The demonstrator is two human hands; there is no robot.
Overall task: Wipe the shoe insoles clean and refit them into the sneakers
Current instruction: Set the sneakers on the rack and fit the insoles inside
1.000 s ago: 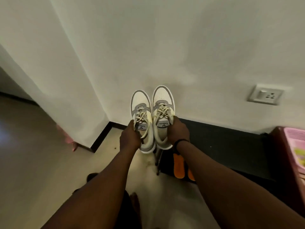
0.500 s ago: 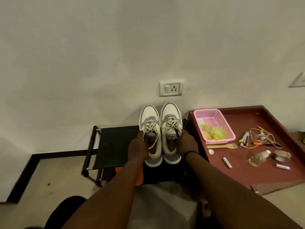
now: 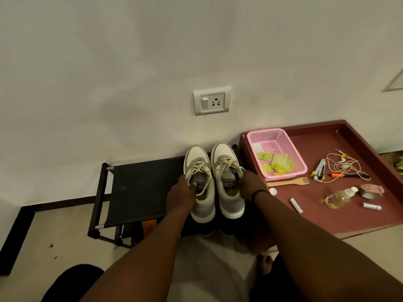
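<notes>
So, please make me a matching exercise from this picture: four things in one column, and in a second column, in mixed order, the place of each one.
Things:
1. left sneaker
2. wooden fork
3. pink basket
4. wall socket

Places:
A. on the wall above the sneakers
B. lying on the red-brown tray, just in front of the basket
C. at the tray's far left corner
D. on the black rack, held by the left hand

Pairs: 1-D, 2-B, 3-C, 4-A
</notes>
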